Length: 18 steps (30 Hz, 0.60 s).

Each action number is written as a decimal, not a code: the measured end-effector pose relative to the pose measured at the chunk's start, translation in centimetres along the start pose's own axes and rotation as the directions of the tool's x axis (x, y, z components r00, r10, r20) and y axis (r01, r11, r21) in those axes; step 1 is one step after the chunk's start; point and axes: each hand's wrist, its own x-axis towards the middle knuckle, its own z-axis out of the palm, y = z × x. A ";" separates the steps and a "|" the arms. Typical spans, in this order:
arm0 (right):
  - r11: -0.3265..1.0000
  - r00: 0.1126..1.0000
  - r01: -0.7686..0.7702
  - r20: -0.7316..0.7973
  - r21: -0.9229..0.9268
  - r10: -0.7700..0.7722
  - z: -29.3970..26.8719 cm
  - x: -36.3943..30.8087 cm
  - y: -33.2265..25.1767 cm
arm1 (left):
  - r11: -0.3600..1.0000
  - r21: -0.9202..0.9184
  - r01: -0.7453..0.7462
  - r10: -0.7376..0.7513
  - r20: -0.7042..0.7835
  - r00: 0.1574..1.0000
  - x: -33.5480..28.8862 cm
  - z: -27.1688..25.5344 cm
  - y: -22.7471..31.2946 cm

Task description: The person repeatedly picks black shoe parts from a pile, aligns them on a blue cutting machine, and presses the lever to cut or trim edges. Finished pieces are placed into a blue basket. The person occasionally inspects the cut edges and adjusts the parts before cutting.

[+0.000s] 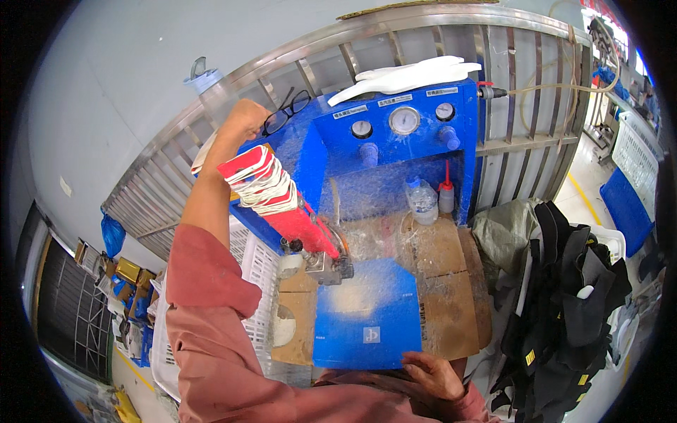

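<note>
My left hand is stretched up to the far left, its fingers curled closed. It is beside dark-framed glasses on the blue machine and a clear jug with a light blue lid; what its fingers hold is hidden. My right hand rests low at the near right corner of a blue board, fingers loosely bent and apart, nothing seen in them. Below my left forearm slants the machine's red arm, wound with white bands. Its metal head stands at the board's far left edge.
White foam-like pieces lie on the machine above its gauges. A clear bottle and a red-topped squeeze bottle stand inside. Brown cardboard flanks the board. Black cut pieces hang right; a white basket stands left.
</note>
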 end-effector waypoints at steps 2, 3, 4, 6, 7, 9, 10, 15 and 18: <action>1.000 1.000 0.014 -0.017 0.003 -0.014 -0.1 -0.1 0.3 | 0.999 -0.034 0.013 -0.012 0.052 0.999 1.0 0.0 -0.4; 0.999 0.999 0.036 -0.029 -0.004 -0.036 -0.1 -0.2 0.5 | 0.999 -0.050 0.020 -0.016 0.077 0.997 1.4 0.0 -0.6; 0.999 0.999 0.035 -0.035 0.003 -0.035 -0.1 -0.3 0.6 | 0.995 -0.091 0.050 -0.044 0.071 0.996 1.8 0.1 -0.8; 0.999 0.999 0.036 -0.035 -0.013 -0.036 -0.3 -0.4 0.7 | 0.978 -0.169 0.119 -0.111 0.055 0.992 2.5 0.5 -1.2; 1.000 1.000 0.001 -0.025 0.005 -0.001 -0.4 -0.5 0.6 | 0.973 -0.178 0.145 -0.144 0.020 0.989 2.7 0.7 -1.5; 0.996 0.999 0.031 -0.035 -0.081 -0.034 -0.6 -0.6 -0.1 | 0.963 -0.203 0.177 -0.185 -0.017 0.983 3.1 1.0 -2.1; 0.993 0.999 0.027 -0.041 -0.112 -0.031 -0.8 -0.8 -0.5 | 0.966 -0.175 0.189 -0.204 -0.069 0.977 3.3 0.9 -2.4; 0.975 0.959 0.107 -0.239 -0.194 -0.152 -2.1 -2.0 -3.1 | 0.916 0.299 -0.266 0.303 -0.086 0.949 2.3 -0.5 -3.7; 0.900 0.878 0.128 -0.374 -0.417 -0.298 -4.1 -5.1 -4.5 | 0.817 0.343 -0.463 0.512 -0.065 0.856 -0.5 -1.2 -2.5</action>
